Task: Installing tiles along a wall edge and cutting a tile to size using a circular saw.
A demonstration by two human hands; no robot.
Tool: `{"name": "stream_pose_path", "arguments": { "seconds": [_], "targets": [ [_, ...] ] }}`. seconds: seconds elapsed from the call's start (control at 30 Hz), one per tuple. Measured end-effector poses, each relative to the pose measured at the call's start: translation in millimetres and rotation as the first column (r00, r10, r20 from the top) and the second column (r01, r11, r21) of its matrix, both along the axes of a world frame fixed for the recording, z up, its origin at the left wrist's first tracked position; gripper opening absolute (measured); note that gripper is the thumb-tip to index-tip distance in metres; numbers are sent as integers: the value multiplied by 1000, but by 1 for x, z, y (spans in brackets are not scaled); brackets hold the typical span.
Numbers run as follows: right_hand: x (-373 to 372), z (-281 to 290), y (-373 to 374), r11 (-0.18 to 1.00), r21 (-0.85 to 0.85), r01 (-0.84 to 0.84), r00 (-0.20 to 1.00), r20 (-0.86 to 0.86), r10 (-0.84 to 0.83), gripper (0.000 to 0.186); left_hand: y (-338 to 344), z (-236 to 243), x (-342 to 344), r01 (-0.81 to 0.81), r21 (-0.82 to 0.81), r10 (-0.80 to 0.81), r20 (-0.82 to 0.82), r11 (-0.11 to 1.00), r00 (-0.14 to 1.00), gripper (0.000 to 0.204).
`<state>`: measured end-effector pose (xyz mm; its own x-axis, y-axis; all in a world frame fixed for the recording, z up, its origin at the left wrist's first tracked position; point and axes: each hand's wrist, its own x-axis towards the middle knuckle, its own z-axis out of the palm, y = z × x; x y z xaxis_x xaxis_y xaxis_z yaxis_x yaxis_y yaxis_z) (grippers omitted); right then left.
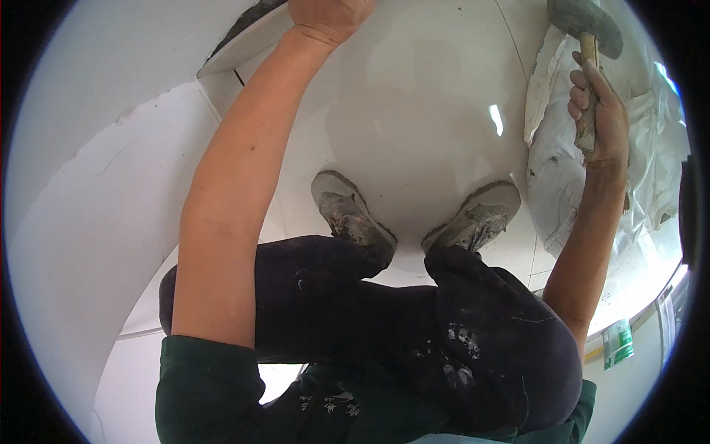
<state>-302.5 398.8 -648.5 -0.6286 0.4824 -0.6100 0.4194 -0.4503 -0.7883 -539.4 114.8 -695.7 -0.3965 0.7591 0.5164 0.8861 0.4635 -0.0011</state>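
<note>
My right hand (608, 122) is closed around the wooden handle of a mallet (589, 52) at the upper right. Its dark grey, dusty head points away from me, above the white plastic sacking. My left arm reaches forward to the top edge, where my left hand (330, 18) is cut off by the picture. Its fingers lie out of view, so I cannot see what they hold or touch. Close by that hand, a pale tile strip (248, 44) runs along the foot of the wall, with a dark rough gap above it.
Glossy pale floor tiles (421, 96) spread ahead of my dusty shoes (473, 218). A white wall (126, 148) stands close on my left. Crumpled white plastic sacking (555, 177) lies on the right, and a green and white packet (618, 345) is at the lower right.
</note>
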Motion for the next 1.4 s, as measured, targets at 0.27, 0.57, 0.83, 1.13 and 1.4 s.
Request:
{"name": "stream_pose_path", "arguments": {
  "seconds": [0.27,0.57,0.83,1.13,1.4],
  "targets": [
    [-28,4,-30,994,104,-21,998,67,14,33,-1,0,3,-4,51,4,-5,999,1000,39],
    [-11,2,-9,999,-42,9,1000,-18,-10,37,-2,-1,5,-40,4,40,70,999,997,39],
    [-10,4,-34,990,-137,-13,999,-40,7,37,-4,9,11,61,87,-63,30,994,998,39],
    [23,5,-13,999,4,-42,999,-19,42,43,26,5,27,161,88,-163,8,983,987,38],
    [34,-15,10,966,-180,-185,982,-53,179,35,16,10,10,169,39,-168,-41,985,985,37]
  ]
}}
